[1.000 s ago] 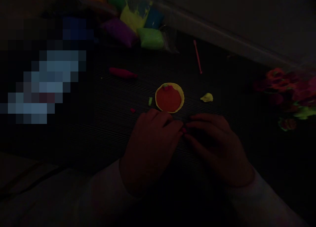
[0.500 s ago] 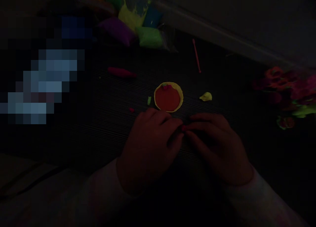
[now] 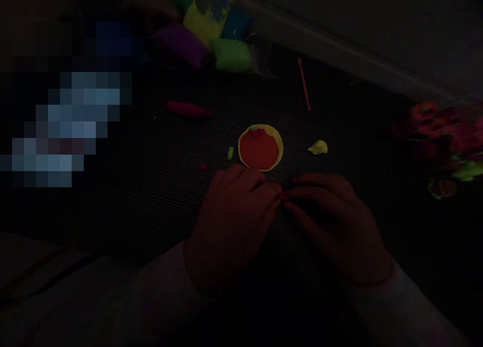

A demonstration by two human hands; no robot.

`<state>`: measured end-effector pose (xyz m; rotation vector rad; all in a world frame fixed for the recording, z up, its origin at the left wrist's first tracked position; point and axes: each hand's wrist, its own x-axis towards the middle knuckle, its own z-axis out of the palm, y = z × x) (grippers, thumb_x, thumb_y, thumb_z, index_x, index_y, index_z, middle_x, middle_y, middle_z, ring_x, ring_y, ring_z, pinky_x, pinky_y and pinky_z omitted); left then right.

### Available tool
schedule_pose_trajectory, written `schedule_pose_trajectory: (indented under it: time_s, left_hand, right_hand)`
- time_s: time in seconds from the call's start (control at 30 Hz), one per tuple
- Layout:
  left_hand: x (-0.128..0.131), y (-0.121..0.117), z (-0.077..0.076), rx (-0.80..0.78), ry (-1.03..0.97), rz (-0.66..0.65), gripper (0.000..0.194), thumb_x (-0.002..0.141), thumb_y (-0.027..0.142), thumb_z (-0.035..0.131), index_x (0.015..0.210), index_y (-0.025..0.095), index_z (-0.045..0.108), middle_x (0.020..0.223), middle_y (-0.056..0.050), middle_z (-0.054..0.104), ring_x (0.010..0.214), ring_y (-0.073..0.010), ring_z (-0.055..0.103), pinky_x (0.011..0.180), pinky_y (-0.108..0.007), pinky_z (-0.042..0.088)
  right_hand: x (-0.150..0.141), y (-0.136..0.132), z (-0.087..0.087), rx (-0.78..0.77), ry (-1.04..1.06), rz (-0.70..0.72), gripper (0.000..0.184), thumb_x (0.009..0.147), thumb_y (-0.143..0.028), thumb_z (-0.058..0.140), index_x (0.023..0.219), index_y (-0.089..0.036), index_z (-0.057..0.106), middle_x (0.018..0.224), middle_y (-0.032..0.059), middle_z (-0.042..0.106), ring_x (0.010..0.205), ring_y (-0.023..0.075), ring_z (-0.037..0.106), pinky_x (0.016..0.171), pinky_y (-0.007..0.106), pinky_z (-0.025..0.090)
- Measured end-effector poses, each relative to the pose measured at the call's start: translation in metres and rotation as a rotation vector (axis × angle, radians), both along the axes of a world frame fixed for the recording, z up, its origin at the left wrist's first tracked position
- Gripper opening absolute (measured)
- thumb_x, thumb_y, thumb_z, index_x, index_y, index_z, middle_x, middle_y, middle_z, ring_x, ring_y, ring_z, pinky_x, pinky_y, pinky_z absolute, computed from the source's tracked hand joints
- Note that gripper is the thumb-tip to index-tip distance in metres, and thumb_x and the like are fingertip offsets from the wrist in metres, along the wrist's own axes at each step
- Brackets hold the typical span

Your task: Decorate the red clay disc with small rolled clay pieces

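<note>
The scene is very dark. My left hand (image 3: 232, 221) and my right hand (image 3: 332, 221) meet fingertip to fingertip low on a ribbed dark mat (image 3: 151, 186), both pinching a tiny red bit of clay (image 3: 282, 196). Just beyond my fingers lies a round clay disc (image 3: 260, 148), orange-red inside with a yellow rim and a small red and green dab at its far edge. A green crumb (image 3: 230, 153) sits left of the disc, and a yellow lump (image 3: 318, 147) lies to its right.
A red clay roll (image 3: 187, 108), a small red crumb (image 3: 203, 167) and a thin pink stick tool (image 3: 304, 83) lie on the mat. Bags of purple, green, yellow and blue clay (image 3: 211, 40) sit at the back. Colourful clay shapes (image 3: 441, 145) crowd the right edge.
My fingertips have worked the red bit slightly; the hands stay together in the same place. The view shifted a little.
</note>
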<state>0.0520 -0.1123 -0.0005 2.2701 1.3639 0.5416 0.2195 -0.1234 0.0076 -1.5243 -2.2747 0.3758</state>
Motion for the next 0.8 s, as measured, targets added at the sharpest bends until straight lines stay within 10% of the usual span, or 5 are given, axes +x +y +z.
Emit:
schedule_pose_trajectory:
  time_s: [0.8]
  left_hand:
    - [0.0004, 0.0018, 0.0, 0.001, -0.001, 0.009, 0.015, 0.082, 0.025, 0.047, 0.087, 0.02, 0.06, 0.081, -0.001, 0.059, 0.079, -0.0182, 0.048, 0.072, -0.035, 0.038]
  right_hand:
    - [-0.0031, 0.0033, -0.0016, 0.021, -0.011, 0.014, 0.009, 0.076, -0.022, 0.054, 0.083, -0.021, 0.06, 0.089, 0.004, 0.06, 0.086, 0.018, 0.054, 0.073, 0.037, 0.044]
